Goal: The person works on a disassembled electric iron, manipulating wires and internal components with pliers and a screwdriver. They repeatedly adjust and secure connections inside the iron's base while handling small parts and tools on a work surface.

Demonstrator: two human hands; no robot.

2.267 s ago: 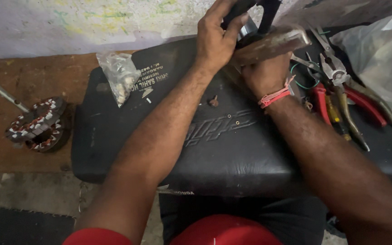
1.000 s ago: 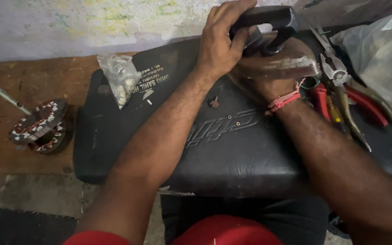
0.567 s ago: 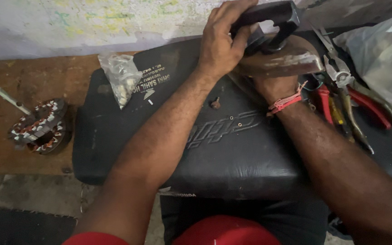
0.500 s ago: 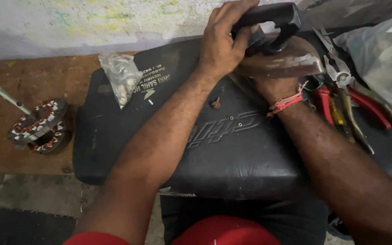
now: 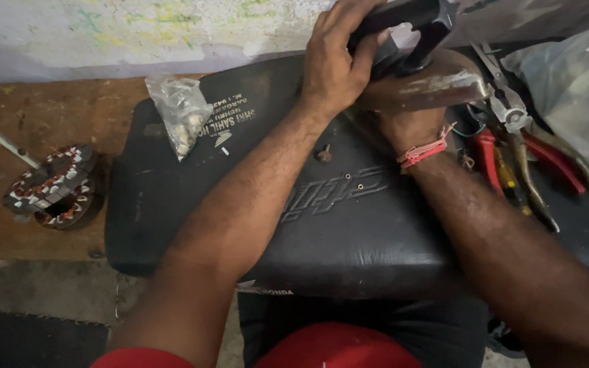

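The person has two bare arms with no long sleeves, and both arms have dark hair on them. The left hand (image 5: 332, 65) has no ring and no glove. The right hand (image 5: 403, 123) is mostly hidden. A thin red and pink thread band (image 5: 423, 151) goes around the right wrist. Red clothing (image 5: 335, 347) shows low down, and a red sleeve edge (image 5: 138, 358) shows near the left arm.

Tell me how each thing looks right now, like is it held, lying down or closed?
Left hand: wrapped over the black handle.
Right hand: under the iron, mostly hidden.
Iron: held up off the black seat.
Plastic bag: lying on the seat, bunched shut.
Pliers: lying flat, untouched.
Motor core: resting on the wooden bench.
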